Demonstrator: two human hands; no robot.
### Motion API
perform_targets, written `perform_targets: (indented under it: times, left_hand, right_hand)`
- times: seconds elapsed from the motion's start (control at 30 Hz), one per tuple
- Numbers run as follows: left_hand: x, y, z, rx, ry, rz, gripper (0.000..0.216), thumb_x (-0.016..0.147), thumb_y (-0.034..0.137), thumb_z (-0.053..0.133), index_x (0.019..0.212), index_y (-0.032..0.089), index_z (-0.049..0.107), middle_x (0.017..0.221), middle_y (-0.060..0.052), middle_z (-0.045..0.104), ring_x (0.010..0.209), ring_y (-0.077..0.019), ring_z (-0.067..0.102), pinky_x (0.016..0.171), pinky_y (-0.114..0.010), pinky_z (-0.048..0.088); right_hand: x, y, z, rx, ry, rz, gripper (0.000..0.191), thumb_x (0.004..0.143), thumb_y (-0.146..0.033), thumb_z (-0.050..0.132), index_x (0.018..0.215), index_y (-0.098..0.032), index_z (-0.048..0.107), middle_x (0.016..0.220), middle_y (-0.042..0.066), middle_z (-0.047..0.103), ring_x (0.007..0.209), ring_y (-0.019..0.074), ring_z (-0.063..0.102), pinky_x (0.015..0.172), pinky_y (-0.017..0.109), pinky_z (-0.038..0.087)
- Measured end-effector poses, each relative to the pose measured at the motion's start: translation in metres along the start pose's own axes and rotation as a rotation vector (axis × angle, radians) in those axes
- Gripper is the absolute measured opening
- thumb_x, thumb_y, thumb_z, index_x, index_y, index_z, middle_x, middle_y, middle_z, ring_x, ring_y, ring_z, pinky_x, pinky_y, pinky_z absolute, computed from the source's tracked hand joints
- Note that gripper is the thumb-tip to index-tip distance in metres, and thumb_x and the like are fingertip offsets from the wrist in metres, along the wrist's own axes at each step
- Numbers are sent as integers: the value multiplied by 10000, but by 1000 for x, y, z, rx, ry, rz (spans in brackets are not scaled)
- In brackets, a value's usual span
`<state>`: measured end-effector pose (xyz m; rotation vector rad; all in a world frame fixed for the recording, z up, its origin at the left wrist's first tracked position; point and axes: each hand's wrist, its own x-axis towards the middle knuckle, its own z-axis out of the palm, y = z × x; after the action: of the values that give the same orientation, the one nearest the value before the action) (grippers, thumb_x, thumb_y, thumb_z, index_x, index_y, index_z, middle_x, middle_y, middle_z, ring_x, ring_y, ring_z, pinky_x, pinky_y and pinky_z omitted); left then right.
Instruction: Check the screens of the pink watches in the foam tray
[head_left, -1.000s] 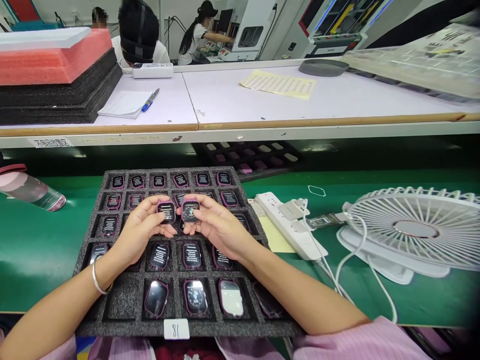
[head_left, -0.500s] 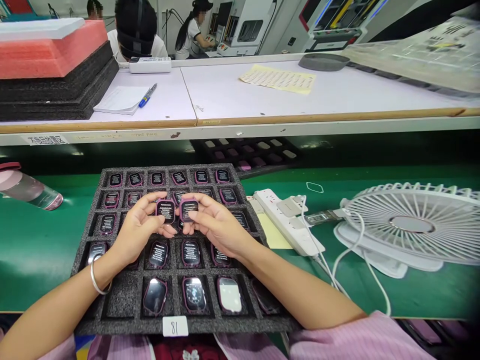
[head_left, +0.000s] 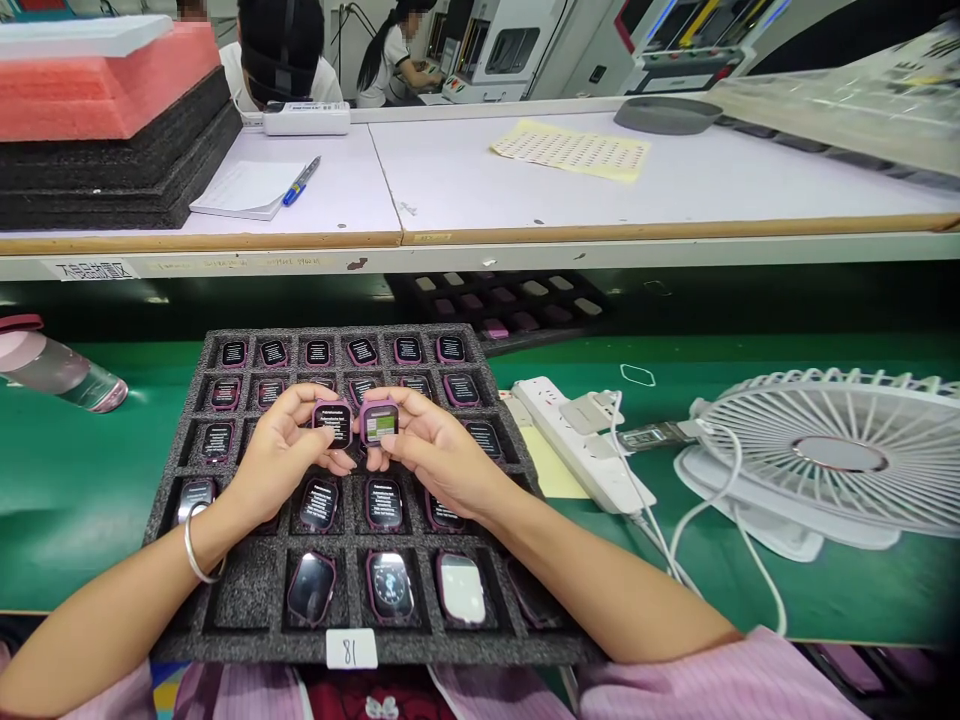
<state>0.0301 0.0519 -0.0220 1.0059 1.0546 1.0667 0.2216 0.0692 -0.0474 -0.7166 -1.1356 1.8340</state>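
- Your left hand (head_left: 281, 450) is closed on a watch (head_left: 333, 421), pinched by its sides between thumb and fingers, so the dark text screen stays uncovered and faces up to you.
- Your right hand (head_left: 431, 450) grips a second watch (head_left: 379, 423) the same way; its screen shows a green and white panel, unlike the other one.
- You hold the two side by side, nearly touching, above the middle rows of the foam tray (head_left: 255, 590), probably so that both screens can be read at one glance.
- The tray lies on the green mat (head_left: 67, 490) at its near edge, square to you, with a paper tag marked 81 (head_left: 350, 650) on its front rim.
- Each tray pocket holds one watch face up and apart from its neighbours; the foam walls keep the cases from rubbing.
- The far rows show dark text screens; the near row (head_left: 388, 586) shows different faces, one of them white.
- The pockets at the tray's near left corner are bare, and your forearm crosses them.
- A power strip (head_left: 577, 445) lies just beside the tray's right edge, with a fan (head_left: 832, 455) further right, its cable trailing towards the mat's near edge.
- A bottle (head_left: 52, 365) lies on its side towards the mat's left edge, well apart from the tray.
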Motion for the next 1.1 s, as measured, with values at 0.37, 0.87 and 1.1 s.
perform_targets:
  times: [0.37, 0.87, 1.1]
  left_hand:
    - [-3, 1, -3, -37, -24, 10, 304, 773, 229, 694, 1038, 180, 552, 915, 7, 693, 600, -146, 734, 597, -267, 623]
    - [-5, -2, -1, -66, -50, -29, 277, 882, 356, 659, 1089, 180, 601, 893, -9, 696, 642, -173, 746, 655, -323, 655]
    - [-6, 0, 0, -60, -54, -36, 288, 807, 254, 684, 1075, 185, 606, 948, -20, 715, 642, -184, 750, 646, -327, 647]
  right_hand:
    - [-2, 2, -1, -30, -2, -12, 399, 813, -156, 702, 1192, -216, 591, 1035, 31, 694, 698, 114, 655, 648, 273, 516]
    - [1, 4, 0, 68, 91, 51, 337, 853, -393, 772, 1094, -205, 629, 878, 0, 673, 604, 98, 588, 561, 249, 473]
    - [1, 5, -1, 38, 87, 46, 381, 802, -327, 826, 1109, -214, 631, 865, -11, 664, 600, 98, 577, 575, 255, 470]
